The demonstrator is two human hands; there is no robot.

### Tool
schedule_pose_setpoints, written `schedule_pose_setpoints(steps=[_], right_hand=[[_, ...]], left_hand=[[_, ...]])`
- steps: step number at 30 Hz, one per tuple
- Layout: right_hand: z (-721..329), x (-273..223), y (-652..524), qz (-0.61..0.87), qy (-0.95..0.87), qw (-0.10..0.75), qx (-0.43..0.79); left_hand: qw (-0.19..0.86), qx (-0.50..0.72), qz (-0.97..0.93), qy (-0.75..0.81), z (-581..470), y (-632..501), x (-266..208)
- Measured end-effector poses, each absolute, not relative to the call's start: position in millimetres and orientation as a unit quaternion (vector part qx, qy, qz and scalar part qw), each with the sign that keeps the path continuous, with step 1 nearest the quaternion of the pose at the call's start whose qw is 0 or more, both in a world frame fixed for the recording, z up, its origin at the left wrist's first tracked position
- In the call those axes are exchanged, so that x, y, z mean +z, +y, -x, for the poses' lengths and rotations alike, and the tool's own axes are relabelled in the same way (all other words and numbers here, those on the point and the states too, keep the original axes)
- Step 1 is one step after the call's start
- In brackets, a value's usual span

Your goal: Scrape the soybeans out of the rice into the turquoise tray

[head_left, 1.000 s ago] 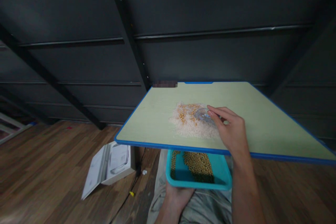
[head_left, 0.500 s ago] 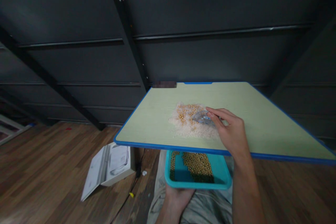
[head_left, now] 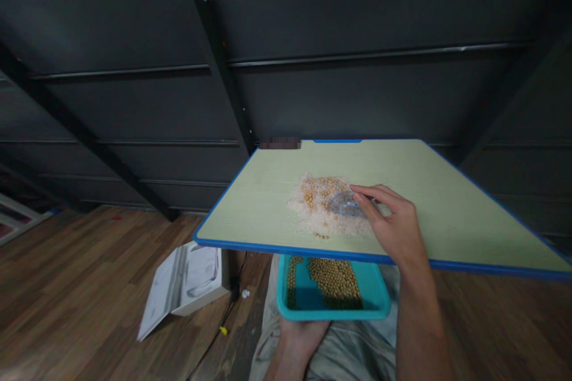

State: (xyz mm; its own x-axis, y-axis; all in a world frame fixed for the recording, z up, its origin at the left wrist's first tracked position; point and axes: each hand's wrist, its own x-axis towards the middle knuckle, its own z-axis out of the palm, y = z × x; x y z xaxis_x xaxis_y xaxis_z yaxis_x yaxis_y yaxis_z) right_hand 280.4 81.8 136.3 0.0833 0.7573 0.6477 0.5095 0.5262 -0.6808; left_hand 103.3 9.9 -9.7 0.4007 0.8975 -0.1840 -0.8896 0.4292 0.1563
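A flat pile of white rice point(head_left: 313, 218) mixed with yellow soybeans point(head_left: 328, 182) lies on the pale green tabletop point(head_left: 429, 187). My right hand point(head_left: 393, 214) pinches a see-through, round-edged piece of plastic point(head_left: 346, 205) whose front edge rests at the right side of the pile. A small group of beans sits at the pile's near edge. Below the table's front edge, my left hand point(head_left: 301, 333) supports a teal plastic tray point(head_left: 333, 314) from underneath, its fingers hidden under it. Many soybeans point(head_left: 337, 286) lie in the tray, with part of its bottom showing.
Blue trim point(head_left: 268, 246) edges the tabletop, and its front edge overhangs the tray. On the wooden floor to the left are an open white box point(head_left: 201, 277) and a black cable point(head_left: 210, 345). A dark panelled wall point(head_left: 357, 95) stands behind the table.
Several beans now show at the pile's near edge. The plastic piece has tilted so more of its face is visible. The tray has shifted slightly left.
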Motion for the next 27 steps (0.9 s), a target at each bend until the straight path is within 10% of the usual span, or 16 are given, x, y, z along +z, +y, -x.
schedule_pose_setpoints(steps=[27], right_hand=[[-267,143,76,0.443,-0.719,0.505,0.178]], left_hand=[[0.838,0.533,-0.031,0.114,-108,11,6]])
